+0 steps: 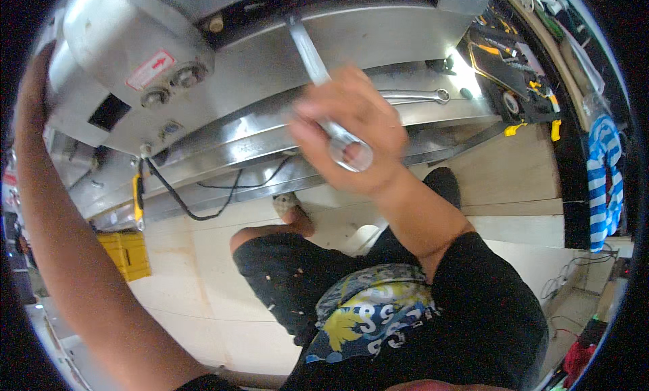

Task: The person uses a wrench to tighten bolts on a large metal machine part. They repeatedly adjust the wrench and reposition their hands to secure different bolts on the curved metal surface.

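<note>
My right hand (355, 127) is closed round a silver combination wrench (309, 54), slightly blurred. The wrench's ring end sticks out of my fist towards me. Its far end reaches the dark gap along the upper edge of a stainless steel machine (378, 36); whether it sits on a fastener I cannot make out. My left arm stretches up the far left side, and my left hand (42, 70) is at the outer side of the machine's rounded metal housing (108, 36). Its fingers are hidden there.
Another wrench (419, 96) lies on the steel ledge just right of my right hand. An open tool case (510, 73) with several yellow-handled tools is further right. A black cable (182, 205) hangs below the housing, near a yellow-handled tool (138, 200) and a yellow crate (127, 254).
</note>
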Demonstrator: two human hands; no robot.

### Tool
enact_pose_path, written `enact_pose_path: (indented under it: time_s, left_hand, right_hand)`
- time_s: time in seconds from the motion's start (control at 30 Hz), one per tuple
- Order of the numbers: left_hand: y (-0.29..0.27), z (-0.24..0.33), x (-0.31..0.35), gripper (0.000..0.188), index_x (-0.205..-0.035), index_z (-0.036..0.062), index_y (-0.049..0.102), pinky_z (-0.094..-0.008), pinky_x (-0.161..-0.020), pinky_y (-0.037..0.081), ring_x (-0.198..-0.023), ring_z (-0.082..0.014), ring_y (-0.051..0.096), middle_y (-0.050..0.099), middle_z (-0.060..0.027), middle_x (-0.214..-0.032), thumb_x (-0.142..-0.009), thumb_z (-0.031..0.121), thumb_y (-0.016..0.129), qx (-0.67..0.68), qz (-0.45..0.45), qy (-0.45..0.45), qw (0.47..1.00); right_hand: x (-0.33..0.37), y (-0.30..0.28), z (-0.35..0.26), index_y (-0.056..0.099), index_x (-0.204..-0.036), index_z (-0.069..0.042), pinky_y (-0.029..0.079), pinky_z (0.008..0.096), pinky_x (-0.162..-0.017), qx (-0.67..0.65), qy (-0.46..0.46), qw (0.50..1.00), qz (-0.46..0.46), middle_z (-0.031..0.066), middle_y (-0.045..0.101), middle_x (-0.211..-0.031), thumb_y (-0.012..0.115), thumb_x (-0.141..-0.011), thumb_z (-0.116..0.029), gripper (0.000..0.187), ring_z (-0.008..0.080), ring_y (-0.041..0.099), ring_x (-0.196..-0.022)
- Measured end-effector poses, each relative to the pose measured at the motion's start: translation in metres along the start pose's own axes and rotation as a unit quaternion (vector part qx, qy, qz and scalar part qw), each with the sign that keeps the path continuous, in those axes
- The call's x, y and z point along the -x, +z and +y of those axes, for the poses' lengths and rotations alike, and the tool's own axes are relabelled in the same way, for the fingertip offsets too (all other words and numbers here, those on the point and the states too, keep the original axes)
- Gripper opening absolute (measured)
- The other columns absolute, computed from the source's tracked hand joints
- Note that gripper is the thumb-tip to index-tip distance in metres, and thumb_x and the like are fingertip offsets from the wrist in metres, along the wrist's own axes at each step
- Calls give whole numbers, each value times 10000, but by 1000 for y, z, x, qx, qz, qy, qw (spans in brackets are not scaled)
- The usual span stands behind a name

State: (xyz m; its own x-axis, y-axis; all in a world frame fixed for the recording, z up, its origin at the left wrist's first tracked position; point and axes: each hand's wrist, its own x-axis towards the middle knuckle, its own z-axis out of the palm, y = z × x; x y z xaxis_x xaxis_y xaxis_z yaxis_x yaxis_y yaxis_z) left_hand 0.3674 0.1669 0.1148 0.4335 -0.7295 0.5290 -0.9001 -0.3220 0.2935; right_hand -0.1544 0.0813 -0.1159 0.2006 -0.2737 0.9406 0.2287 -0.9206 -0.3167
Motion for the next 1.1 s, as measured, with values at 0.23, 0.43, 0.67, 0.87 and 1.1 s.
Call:
enact_pose_path:
  time_s: [0.23,0.43,0.67,0.87,1.1]
  left_hand:
    - [0,43,45,428,-1254,51,690,-443,-1023,479,-1161,-377,662,706,-210,-1246,-968,337,552,-147,228,6,962]
    - [117,175,294,203,-1109,-73,629,-388,-950,514,-985,-245,652,695,-167,-1092,-982,85,626,40,313,41,948]
    - [221,368,422,611,-1327,-29,573,-475,-980,528,-1181,-460,590,592,-225,-1323,-763,110,765,177,-112,265,941]
    - [193,369,390,348,-1098,50,677,-437,-887,559,-1037,-364,677,685,-179,-1145,-754,27,729,115,-204,244,941]
    - [161,384,297,132,-1066,9,710,-367,-785,628,-933,-301,677,629,-180,-1089,-971,69,641,28,162,369,915]
  right_hand:
    - [74,-87,-33,667,-1088,-115,531,396,-712,-417,198,864,199,136,679,-921,682,-841,70,308,264,651,-791]
    - [100,-145,-32,676,-1097,-82,546,386,-713,-236,173,956,-9,135,673,-883,695,-835,47,292,282,675,-805]
    - [106,-131,-53,664,-1165,-75,576,409,-767,-148,171,961,-158,133,642,-1068,741,-810,-41,366,328,679,-911]
    - [96,-146,-56,585,-1336,-158,572,409,-819,-225,56,966,-114,137,597,-1127,771,-816,-144,552,339,663,-984]
    - [244,-144,34,660,-1247,-68,550,426,-878,-128,391,891,-192,167,672,-1152,716,-884,-164,380,335,678,-999]
